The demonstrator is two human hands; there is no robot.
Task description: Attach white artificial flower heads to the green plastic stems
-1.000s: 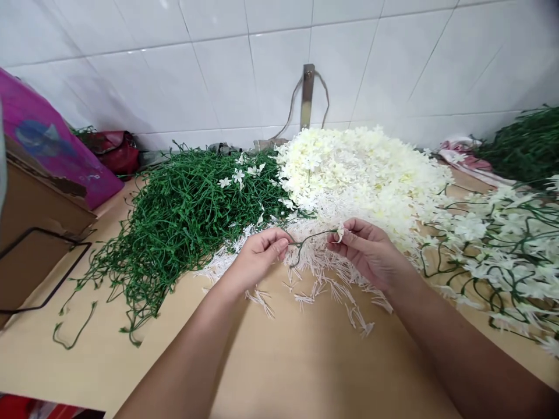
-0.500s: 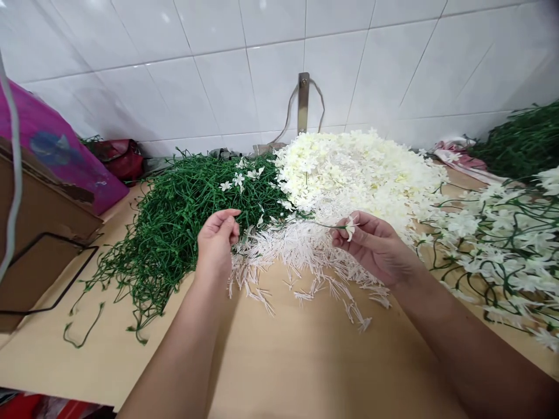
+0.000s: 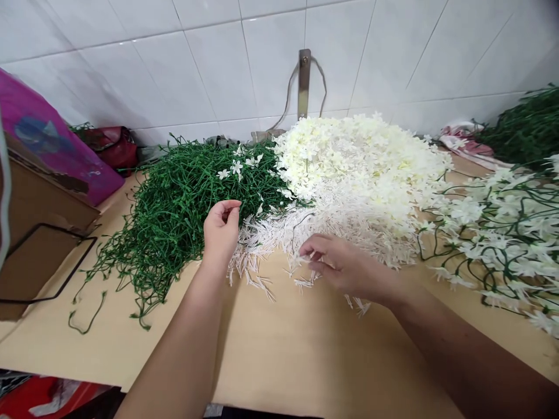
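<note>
My left hand [image 3: 222, 224] is closed in a pinch at the right edge of a pile of green plastic stems [image 3: 174, 198]; what it holds, if anything, is too small to make out. My right hand [image 3: 334, 259] pinches a green stem with a white flower [image 3: 297, 259] at its lower end, over the front of the loose white sticks [image 3: 367, 224]. The stem rises from the fingers and curves to the right. Behind my right hand lies a heap of cream-white petals [image 3: 349, 151]. A few white flowers [image 3: 236, 167] rest on the green pile.
Stemmed white flowers [image 3: 506, 233] spread over the right of the table [image 3: 279, 355], with more greenery [image 3: 524, 128] behind. At left stand a cardboard box [image 3: 43, 215] and a pink bag [image 3: 56, 139]. A tiled wall [image 3: 218, 64] closes the back.
My right hand has moved left and down with the flower, and the stem now points up instead of left. My left hand has shifted slightly right. The camera view has tilted down a little.
</note>
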